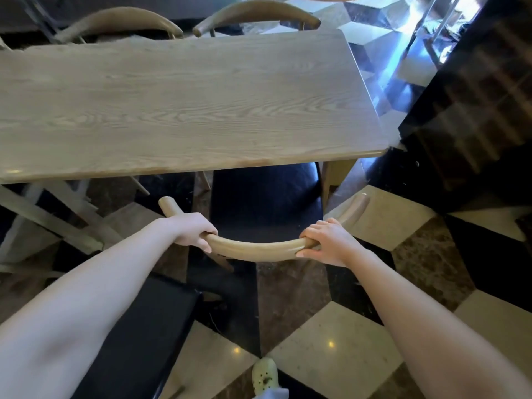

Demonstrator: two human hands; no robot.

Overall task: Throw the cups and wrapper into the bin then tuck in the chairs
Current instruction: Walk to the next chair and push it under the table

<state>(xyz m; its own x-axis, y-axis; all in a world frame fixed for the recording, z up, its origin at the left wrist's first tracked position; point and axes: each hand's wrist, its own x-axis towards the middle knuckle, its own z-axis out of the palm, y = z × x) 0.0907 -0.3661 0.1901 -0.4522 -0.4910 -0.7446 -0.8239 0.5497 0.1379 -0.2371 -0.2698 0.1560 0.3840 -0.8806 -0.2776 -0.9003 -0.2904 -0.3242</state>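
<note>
Both hands are on the curved pale-wood back rail [259, 250] of the black-seated chair [264, 203] at 6 o'clock of the long oak-grain table [172, 105]. The left hand [193, 230] has its grip wrapped over the rail towards 9 o'clock. The right hand [325, 240] is likewise curled round it towards 3 o'clock. The seat's front lies under the table edge and its back half does not, so I judge this chair only partly tucked.

Pushed too far, the rail's upturned ends could strike the table edge and trap the hands. The table leg [336, 174] at 2 o'clock of the seat is close, so a skewed push could knock the chair frame against it. The glossy chequered floor [339, 335] may let the legs skid.

There is one table and four chairs:
- the chair in hand;
- a far chair [121, 20] at 11 o'clock;
- another far chair [256, 12] at 12 o'clock;
- a second black seat [138, 326] at 7 o'clock, apart from the table.

No cups, wrapper or bin show.
</note>
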